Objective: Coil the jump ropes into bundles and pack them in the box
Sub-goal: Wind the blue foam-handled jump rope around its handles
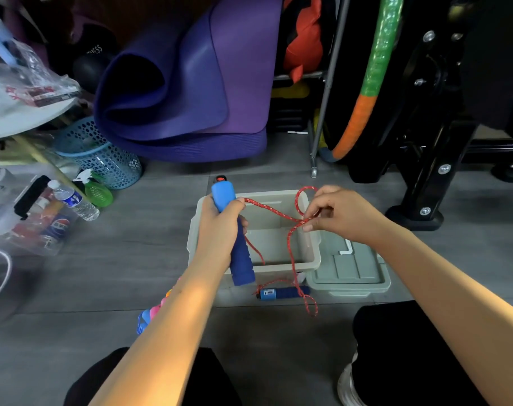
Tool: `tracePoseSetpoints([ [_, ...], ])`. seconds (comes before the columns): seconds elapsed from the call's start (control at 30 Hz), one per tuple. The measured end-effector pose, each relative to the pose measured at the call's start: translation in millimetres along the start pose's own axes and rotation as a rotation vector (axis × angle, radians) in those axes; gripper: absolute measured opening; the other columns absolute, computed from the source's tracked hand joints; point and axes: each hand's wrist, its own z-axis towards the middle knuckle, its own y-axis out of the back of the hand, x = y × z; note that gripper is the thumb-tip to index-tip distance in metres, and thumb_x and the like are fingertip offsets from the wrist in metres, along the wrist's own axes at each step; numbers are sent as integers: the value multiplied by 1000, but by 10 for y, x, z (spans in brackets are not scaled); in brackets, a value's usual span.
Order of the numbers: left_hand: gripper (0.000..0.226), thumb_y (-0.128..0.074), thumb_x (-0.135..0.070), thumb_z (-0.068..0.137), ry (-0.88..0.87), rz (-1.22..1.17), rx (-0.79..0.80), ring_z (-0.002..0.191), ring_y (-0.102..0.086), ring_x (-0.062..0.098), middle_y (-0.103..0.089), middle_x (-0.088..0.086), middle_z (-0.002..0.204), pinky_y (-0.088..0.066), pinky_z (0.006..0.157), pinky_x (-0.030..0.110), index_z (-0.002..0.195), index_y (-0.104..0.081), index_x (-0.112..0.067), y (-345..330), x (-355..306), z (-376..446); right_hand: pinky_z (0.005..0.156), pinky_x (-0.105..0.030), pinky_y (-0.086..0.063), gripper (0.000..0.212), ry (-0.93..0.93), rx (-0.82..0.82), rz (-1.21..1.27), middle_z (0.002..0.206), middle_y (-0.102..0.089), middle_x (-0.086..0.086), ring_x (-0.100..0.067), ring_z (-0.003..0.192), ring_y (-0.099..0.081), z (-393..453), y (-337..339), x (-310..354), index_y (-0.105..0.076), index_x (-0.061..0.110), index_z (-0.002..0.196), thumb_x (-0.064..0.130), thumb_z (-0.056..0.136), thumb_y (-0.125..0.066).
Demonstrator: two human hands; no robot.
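Note:
My left hand (220, 227) grips a blue jump rope handle (242, 259) upright over the grey box (313, 253). A red speckled rope (291, 247) runs from that handle across to my right hand (334, 215), which pinches it in a small loop above the box's right rim. From there the rope hangs down to the floor, where the second blue handle (281, 293) lies in front of the box. The box looks empty inside. A colourful beaded rope (149, 313) shows partly from under my left forearm.
The box lid (351, 273) lies on the floor right of the box. Rolled purple mats (190, 83) stand behind, a blue mesh basket (103, 159) and bottles at left, a black equipment frame (425, 171) at right. My knees are at the bottom edge.

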Motion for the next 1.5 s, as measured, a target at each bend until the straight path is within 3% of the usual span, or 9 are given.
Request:
tracePoseSetpoints([
  [0.17, 17, -57, -24, 87, -40, 25, -55, 54, -50, 13, -54, 0, 59, -43, 57, 30, 101, -48, -20, 14, -7, -20, 76, -37, -49, 37, -146, 12, -84, 85, -67, -9, -24, 82, -61, 10, -35, -65, -69, 8, 74, 45, 78, -69],
  [0.3, 17, -56, -23, 86, -25, -14, -134, 56, -49, 13, -53, 0, 61, -42, 59, 31, 100, -47, -22, 55, -32, -1, 72, -24, -48, 4, -250, 12, -95, 78, -68, 2, -16, 80, -64, 19, -23, -101, -71, 14, 77, 11, 78, -72],
  [0.4, 22, -56, -23, 87, -19, -2, -140, 57, -49, 13, -53, 0, 62, -42, 59, 30, 107, -47, -20, 66, -32, 0, 72, -32, -56, 22, -325, -106, 98, 71, -67, 3, -9, 67, -65, 20, -25, -134, -66, 18, 79, -1, 82, -56],
  [0.6, 17, -58, -28, 82, -26, 79, -93, 56, -53, 15, -56, -4, 55, -46, 64, 35, 96, -49, -22, 49, 11, 14, 66, -28, -56, 23, -366, -22, 208, 77, -61, -3, -14, 66, -66, 32, -30, -117, -57, 9, 104, -1, 92, -39],
  [0.73, 12, -56, -24, 88, -55, 107, -32, 60, -53, 14, -55, 0, 64, -46, 61, 31, 96, -47, -22, -4, -7, -67, 65, -29, -48, 13, -323, 22, 70, 75, -62, -2, -14, 65, -59, 13, -73, -37, -58, 11, 96, 21, 92, -52],
  [0.9, 13, -56, -24, 88, -65, 133, -30, 63, -54, 15, -55, 0, 69, -48, 62, 31, 88, -45, -29, -7, 1, -61, 51, -23, -33, 31, -155, -184, -65, 59, -48, 3, -13, 59, -45, -15, -72, -53, -45, 21, 65, 34, 90, -58],
  [1.2, 18, -56, -23, 88, -73, 134, -59, 63, -54, 14, -56, 1, 69, -47, 64, 30, 103, -46, -23, 16, -7, -35, 75, -34, -49, 31, -385, -29, -180, 101, -63, -17, -31, 87, -63, 50, -27, -149, -60, -1, 106, 15, 98, -34],
  [1.33, 17, -55, -23, 89, -80, 137, -42, 65, -54, 13, -54, -2, 71, -47, 61, 28, 103, -45, -23, -2, -3, -59, 62, -30, -45, 33, -345, -81, -53, 90, -62, -9, -22, 72, -61, 14, -82, -144, -46, 12, 127, 21, 97, -41],
  [1.5, 21, -56, -23, 89, -82, 102, -66, 62, -53, 11, -55, -2, 68, -45, 63, 28, 108, -47, -22, 1, -23, -64, 66, -31, -53, 21, -283, -131, -118, 74, -61, 8, -15, 61, -62, -14, -67, -116, -65, 24, 103, 34, 94, -49],
])
